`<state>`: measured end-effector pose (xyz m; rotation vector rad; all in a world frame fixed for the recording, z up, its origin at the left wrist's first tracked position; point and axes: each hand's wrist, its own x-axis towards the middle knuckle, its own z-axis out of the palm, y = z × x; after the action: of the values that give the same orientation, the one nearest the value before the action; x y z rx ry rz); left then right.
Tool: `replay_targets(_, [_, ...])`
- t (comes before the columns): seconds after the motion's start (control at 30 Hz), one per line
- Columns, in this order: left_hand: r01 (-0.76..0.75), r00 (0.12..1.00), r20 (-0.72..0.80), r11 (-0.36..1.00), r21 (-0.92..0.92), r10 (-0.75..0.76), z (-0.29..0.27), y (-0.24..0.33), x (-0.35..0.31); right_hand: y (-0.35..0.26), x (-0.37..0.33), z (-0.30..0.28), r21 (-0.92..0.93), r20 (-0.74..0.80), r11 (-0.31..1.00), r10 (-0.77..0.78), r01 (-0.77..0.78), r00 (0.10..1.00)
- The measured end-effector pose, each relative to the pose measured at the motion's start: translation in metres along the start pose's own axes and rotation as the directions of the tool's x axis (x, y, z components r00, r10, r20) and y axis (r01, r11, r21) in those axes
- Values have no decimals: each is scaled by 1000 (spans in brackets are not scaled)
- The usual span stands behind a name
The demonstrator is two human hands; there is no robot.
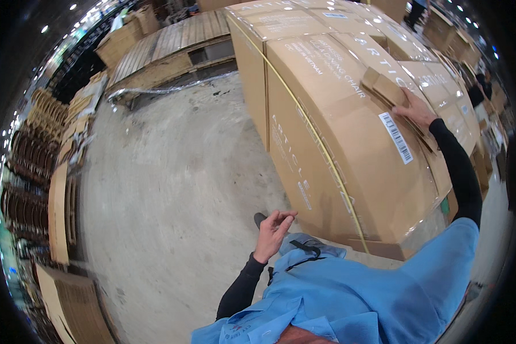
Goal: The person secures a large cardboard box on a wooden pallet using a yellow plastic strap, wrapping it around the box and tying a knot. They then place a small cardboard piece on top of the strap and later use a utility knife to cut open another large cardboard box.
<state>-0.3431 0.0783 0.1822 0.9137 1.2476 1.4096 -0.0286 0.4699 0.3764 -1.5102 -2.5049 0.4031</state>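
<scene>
A big brown cardboard box [350, 155] with a yellow strap around it stands in front of me on the right. On its top lie folded cardboard pieces [387, 92], and my right hand [414, 110] rests flat on them, fingers spread. My left hand [272, 232] hangs in the air near the box's lower corner, fingers loosely curled and holding nothing. A white barcode label [397, 137] is stuck near the box's top edge. Both arms wear black sleeves under a blue shirt.
A second large carton [258, 51] stands behind the first. A bare concrete floor [172, 189] spreads to the left. Stacked wooden chairs [28, 166] and flat cardboard sheets [69, 304] line the left side. Wooden pallets and low boxes [166, 46] lie at the back.
</scene>
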Motion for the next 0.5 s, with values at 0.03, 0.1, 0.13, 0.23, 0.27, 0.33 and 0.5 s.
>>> replay_targets(0.03, [-31, 999, 26, 999, 39, 30, -12, 2, 16, -5, 9, 3, 96, 10, 993, 70, -71, 997])
replay_targets(0.1, [-101, 993, 72, 989, 110, 93, -33, 4, 47, -26, 23, 8, 47, 27, 998, 39, -41, 999])
replay_targets(0.13, [-107, 991, 90, 988, 108, 98, -45, 8, 62, -40, 30, 15, 113, 47, 992, 53, -59, 997])
replay_targets(0.23, [-141, 982, 135, 986, 91, 128, -75, 24, 116, -77, 56, 28, 252, 65, 961, 103, -116, 993])
replay_targets(0.27, [-145, 980, 146, 986, 82, 132, -88, 32, 133, -86, 61, 31, 284, 72, 948, 126, -142, 989])
replay_targets(0.33, [-189, 969, 175, 978, 87, 172, -111, 51, 170, -103, 70, 37, 191, -28, 961, 209, -200, 977])
replay_targets(0.5, [-463, 880, 249, 845, 269, 403, -146, 110, 279, -84, 78, 33, 262, -58, 894, 391, -364, 918])
